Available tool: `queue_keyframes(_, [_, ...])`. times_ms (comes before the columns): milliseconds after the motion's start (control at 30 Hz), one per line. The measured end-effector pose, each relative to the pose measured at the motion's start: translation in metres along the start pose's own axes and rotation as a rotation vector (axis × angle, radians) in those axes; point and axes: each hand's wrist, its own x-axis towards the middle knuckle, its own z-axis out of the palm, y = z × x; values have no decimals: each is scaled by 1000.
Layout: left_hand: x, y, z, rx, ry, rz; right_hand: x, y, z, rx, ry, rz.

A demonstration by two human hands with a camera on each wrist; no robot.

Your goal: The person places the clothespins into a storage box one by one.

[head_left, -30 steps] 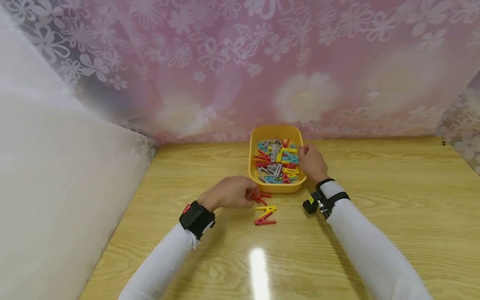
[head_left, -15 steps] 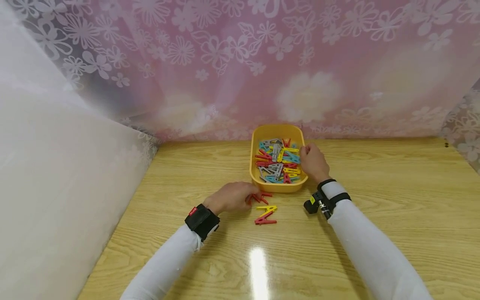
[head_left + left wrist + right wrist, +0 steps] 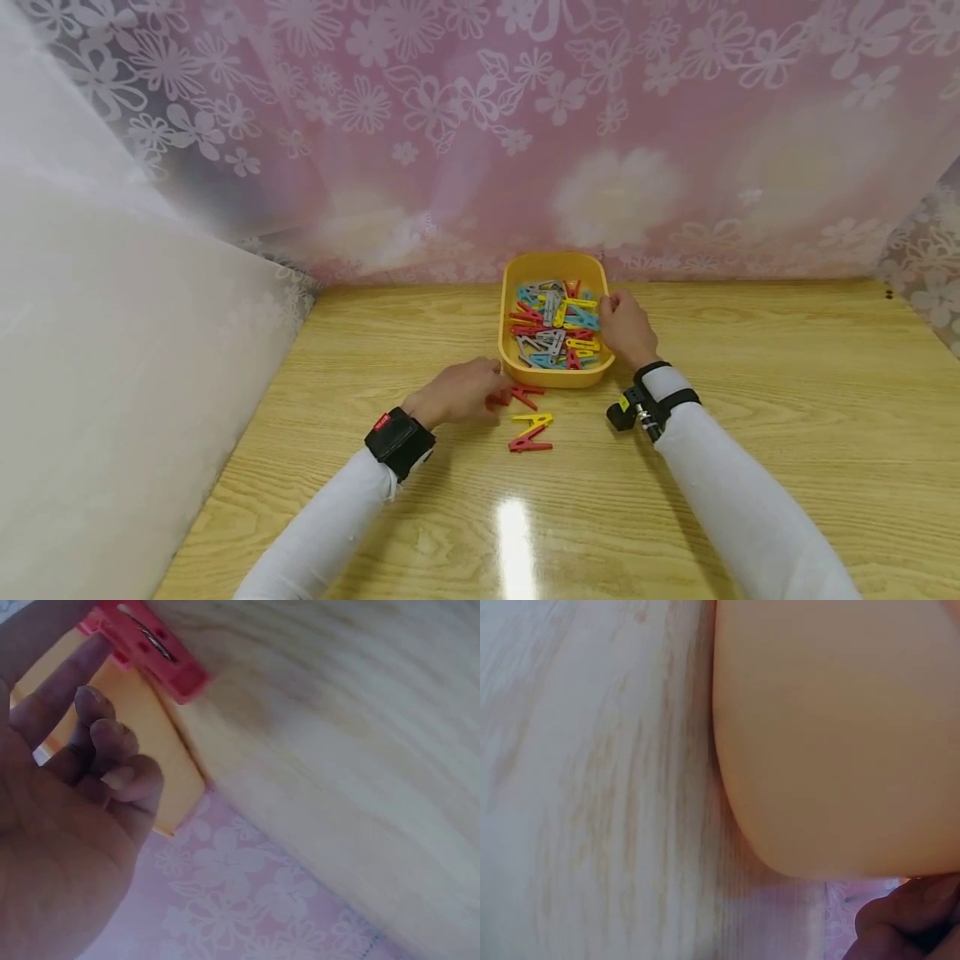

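1. Two hands at work: left hand (image 3: 459,392), fingers curled, touching a red clothespin (image 3: 525,392) on the table (image 3: 750,433), barely shifted since a second ago.
2. Right hand (image 3: 626,329) unmoved at the yellow tray (image 3: 517,367) rim, fingers curled over the pins; grip unclear.
3. Sorting apparently paused.

Pink floral curtain (image 3: 480,125), wooden table (image 3: 787,400)

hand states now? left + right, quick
Left hand: fingers on a red clothespin on the table, beside the yellow tray; grip not clear.
Right hand: fingers curled over the tray's right rim; held clip not visible.
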Motion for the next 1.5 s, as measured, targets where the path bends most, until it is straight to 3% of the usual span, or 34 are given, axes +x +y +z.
queue_keyframes(200, [-2,-3,0,51,31,-7,1,-1,0,0,-3,17])
queue_keyframes(467, [-3,-5,3,22,28,-16,-1,-1,0,-5,-16,23])
queue_keyframes(667, [-17,-14,-6,-200,93,-98,-1,-1,1,-9,-20,42])
queue_keyframes(767, [-23,-20,-25,-339,160,-127,-1,-2,0,-10,-13,30])
queue_keyframes(900, [-23,-22,-53,-423,273,-96,-2,-1,-1,-12,-5,2])
queue_keyframes(1000, [-15,-22,-68,-437,354,-66,-2,-1,-1,-9,-3,-6])
queue_keyframes(1167, [14,-22,-80,-497,459,-54,-4,1,0,9,-20,3])
queue_keyframes(1500, [71,-15,-93,-447,479,-41,-3,-1,-1,11,-14,10])
